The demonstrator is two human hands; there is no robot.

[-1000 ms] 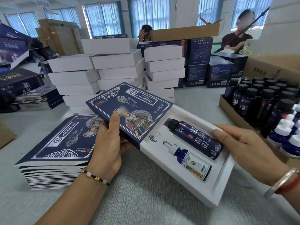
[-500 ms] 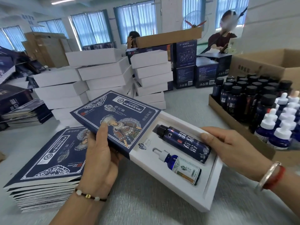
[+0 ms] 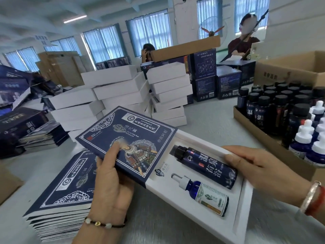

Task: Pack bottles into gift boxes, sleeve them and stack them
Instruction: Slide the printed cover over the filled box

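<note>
Blue sleeve (image 3: pixel 123 138), gripped by the left hand (image 3: pixel 112 176) at centre frame, is half over the white box (image 3: pixel 242 208), held at its right end by the right hand (image 3: pixel 260 169), long axes aligned.

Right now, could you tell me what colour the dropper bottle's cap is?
White, on the dropper bottle in the tray; clearest in the head view.

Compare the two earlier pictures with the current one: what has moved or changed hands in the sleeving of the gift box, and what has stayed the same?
Little has changed. The blue sleeve seems to cover slightly more of the white gift box. The left hand still grips the sleeve, and the right hand still holds the box's far end. The tall dark bottle and the dropper bottle remain in their slots, uncovered.
</note>
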